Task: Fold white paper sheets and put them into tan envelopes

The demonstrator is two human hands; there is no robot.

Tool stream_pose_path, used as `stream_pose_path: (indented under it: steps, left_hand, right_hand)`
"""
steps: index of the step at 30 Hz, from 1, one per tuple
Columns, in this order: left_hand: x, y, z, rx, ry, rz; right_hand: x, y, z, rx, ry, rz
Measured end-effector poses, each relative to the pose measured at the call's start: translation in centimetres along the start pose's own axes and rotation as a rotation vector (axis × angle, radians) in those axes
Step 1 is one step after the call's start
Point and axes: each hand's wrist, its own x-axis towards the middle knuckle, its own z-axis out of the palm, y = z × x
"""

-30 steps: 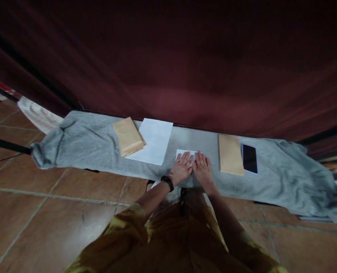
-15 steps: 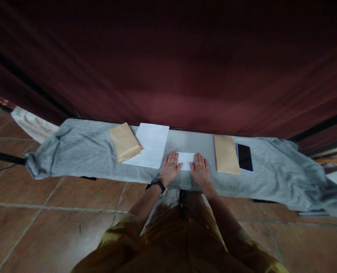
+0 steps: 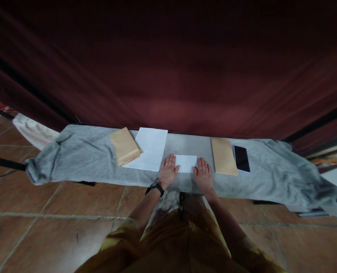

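A small folded white paper (image 3: pixel 186 163) lies on a grey cloth (image 3: pixel 83 155) spread along the floor. My left hand (image 3: pixel 167 171), with a black watch on the wrist, rests flat at the paper's left edge, fingers stretched out. Flat at the paper's right edge lies my right hand (image 3: pixel 202 174), fingers apart. Neither hand holds anything.
Left of my hands lie a white sheet (image 3: pixel 149 148) and a stack of brown envelopes (image 3: pixel 124 145). To the right are a single brown envelope (image 3: pixel 223 156) and a black phone (image 3: pixel 241 159). A dark red curtain (image 3: pixel 168 68) hangs behind the cloth. Brown floor tiles (image 3: pixel 43 220) are in front.
My hands have slid apart, from side by side on top of the folded paper to its left and right edges, leaving most of the paper uncovered.
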Motion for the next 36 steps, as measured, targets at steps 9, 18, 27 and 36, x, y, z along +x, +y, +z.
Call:
stream_pose_path:
  steps: [9,18,27,36]
  left_hand:
    - [-1.2,0.4,-0.2,-0.017,0.038,-0.011]
    - [-2.2,-9.3,-4.6,-0.127,0.266,-0.248]
    - [-1.6,-22.2,-8.9,-0.062,0.244,-0.492]
    - [-2.7,-21.0,-10.0,0.019,0.194,-0.291]
  right_hand:
    - [-0.6,-3.4,-1.1,0.059,-0.169,-0.158]
    - [-0.8,-3.2,-0.9,0.030,-0.182,-0.159]
    - [-0.9,-3.2,-0.5,0.031,-0.180,-0.141]
    - [-0.9,-3.3,-0.7,0.064,-0.177,-0.124]
